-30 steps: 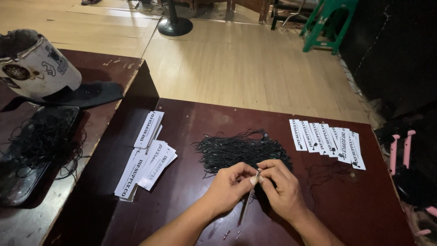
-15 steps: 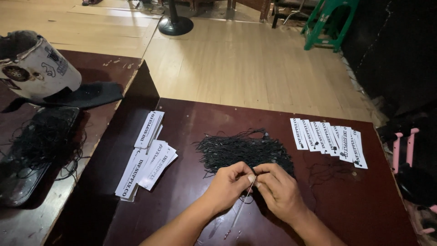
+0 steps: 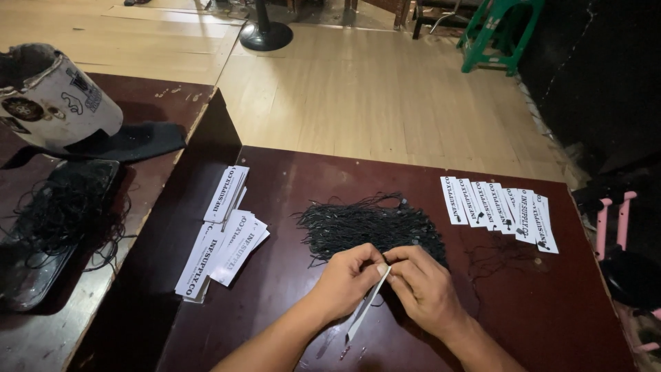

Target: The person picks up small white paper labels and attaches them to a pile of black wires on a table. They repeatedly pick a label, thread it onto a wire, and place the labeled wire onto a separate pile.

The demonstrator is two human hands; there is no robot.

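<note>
Both hands, left (image 3: 348,279) and right (image 3: 425,286), pinch a tag (image 3: 367,303) at its top end. It looks light, thin and bendable, best held by its edges.

string on tag (image 3: 368,303) too small, stool (image 3: 501,34) cropped

Loose stack of white rectangular paper tags (image 3: 222,234) with black print, fanned near the left edge of the dark red-brown table (image 3: 289,179). Row of like white tags (image 3: 500,212), overlapping side by side, near the far right corner. One narrow white tag (image 3: 367,304) held edge-on between both hands, near the front edge.
</note>
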